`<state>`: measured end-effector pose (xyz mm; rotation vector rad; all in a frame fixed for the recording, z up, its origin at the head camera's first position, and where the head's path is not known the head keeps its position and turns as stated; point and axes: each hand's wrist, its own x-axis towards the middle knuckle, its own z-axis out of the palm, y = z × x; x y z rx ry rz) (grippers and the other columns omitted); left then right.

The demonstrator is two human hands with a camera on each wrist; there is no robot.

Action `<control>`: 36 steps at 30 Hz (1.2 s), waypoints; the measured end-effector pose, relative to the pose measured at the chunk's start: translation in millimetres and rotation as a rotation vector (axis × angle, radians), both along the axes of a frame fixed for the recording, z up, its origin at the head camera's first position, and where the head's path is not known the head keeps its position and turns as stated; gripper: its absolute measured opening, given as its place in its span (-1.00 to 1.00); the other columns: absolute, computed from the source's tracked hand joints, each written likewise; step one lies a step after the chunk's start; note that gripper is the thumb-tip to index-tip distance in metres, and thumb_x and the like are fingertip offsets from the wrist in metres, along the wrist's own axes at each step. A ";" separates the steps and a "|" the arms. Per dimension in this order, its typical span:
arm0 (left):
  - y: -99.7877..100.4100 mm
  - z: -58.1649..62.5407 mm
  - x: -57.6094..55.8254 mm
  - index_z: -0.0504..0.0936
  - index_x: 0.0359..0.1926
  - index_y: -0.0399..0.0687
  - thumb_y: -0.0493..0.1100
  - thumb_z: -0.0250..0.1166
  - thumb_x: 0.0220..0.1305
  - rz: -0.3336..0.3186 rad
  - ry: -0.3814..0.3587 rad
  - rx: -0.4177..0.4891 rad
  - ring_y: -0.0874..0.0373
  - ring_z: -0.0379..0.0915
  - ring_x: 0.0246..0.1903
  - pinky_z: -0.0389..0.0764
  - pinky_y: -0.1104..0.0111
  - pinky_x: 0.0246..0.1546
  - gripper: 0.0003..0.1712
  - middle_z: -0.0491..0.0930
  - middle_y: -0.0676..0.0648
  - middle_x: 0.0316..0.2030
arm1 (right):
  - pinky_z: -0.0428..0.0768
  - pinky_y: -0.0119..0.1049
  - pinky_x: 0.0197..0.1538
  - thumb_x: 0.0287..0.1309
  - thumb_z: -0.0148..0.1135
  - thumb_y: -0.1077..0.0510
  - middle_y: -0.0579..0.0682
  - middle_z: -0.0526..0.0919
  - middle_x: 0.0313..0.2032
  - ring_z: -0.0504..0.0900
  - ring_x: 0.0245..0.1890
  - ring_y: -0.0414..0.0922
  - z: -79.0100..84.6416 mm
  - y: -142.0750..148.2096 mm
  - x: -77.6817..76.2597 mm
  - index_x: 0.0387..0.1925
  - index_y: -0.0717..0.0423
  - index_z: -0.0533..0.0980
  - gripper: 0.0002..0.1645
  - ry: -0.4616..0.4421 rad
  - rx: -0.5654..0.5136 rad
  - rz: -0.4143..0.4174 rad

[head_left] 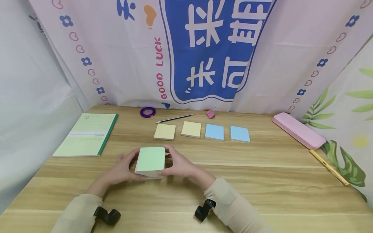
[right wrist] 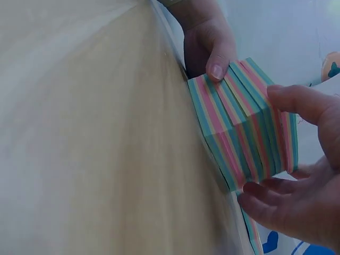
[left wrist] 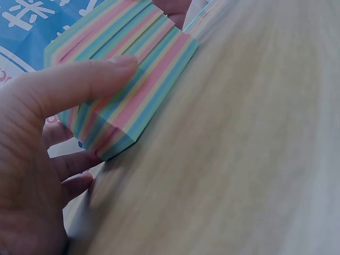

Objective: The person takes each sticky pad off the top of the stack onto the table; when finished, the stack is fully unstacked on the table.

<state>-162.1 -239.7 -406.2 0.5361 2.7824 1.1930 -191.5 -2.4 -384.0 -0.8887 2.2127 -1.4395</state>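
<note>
A thick stack of sticky notes with a light green top is held between both hands at the front middle of the wooden table. Its sides show pink, yellow, green and blue stripes, and the layers are slightly offset. My left hand grips its left side, thumb on the near face and fingers behind. From the right, my right hand grips the opposite side the same way, with its thumb near the upper layers of the striped stack. In the wrist views the stack's bottom edge is right at the tabletop.
Behind the stack are two yellow note pads and two blue ones in a row. Farther back lie purple tape, a pencil and a small pink item. A notebook lies left; a pink case and yellow cutter right.
</note>
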 end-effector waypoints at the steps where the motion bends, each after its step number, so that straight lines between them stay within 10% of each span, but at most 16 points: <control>1: -0.1 0.2 0.1 0.03 0.24 -0.15 0.16 0.44 -0.38 0.000 -0.003 0.003 -0.17 -0.06 0.17 -0.48 -0.13 0.04 0.17 0.17 -0.23 0.16 | 0.31 -0.29 0.03 -0.22 0.37 0.18 0.00 0.26 0.05 0.31 0.01 -0.12 0.1 1.5 -0.6 0.26 0.09 -0.08 0.07 -0.036 -0.020 -0.001; 14: 1.3 2.5 1.1 -0.01 0.25 -0.23 0.13 0.43 -0.35 -0.002 -0.042 0.008 -0.17 -0.09 0.18 -0.52 -0.11 0.04 0.19 0.13 -0.27 0.17 | 0.44 -0.17 -0.09 -0.28 0.12 0.60 0.17 0.36 0.02 0.45 -0.10 0.07 8.2 53.2 -10.1 0.26 -0.18 -0.05 0.11 -0.546 -0.355 -0.024; 28: -0.2 1.6 -0.2 -0.02 0.25 -0.23 0.15 0.43 -0.35 -0.003 -0.032 0.004 -0.20 -0.11 0.18 -0.54 -0.09 0.04 0.20 0.13 -0.28 0.17 | 0.22 0.06 0.05 -0.16 -0.12 0.68 0.25 0.17 0.07 0.42 -0.09 0.04 20.7 194.3 -42.6 0.30 -0.18 -0.28 0.12 -0.476 -0.491 -0.115; 36: 0.6 0.9 0.6 -0.02 0.25 -0.23 0.16 0.43 -0.37 0.005 -0.038 0.008 -0.20 -0.11 0.18 -0.55 -0.08 0.04 0.21 0.12 -0.29 0.18 | 0.37 -0.16 0.00 -0.06 -0.28 0.67 0.10 0.21 0.00 0.47 -0.13 -0.03 16.3 290.9 -57.3 0.29 -0.20 -0.41 0.08 -0.528 -0.653 -0.246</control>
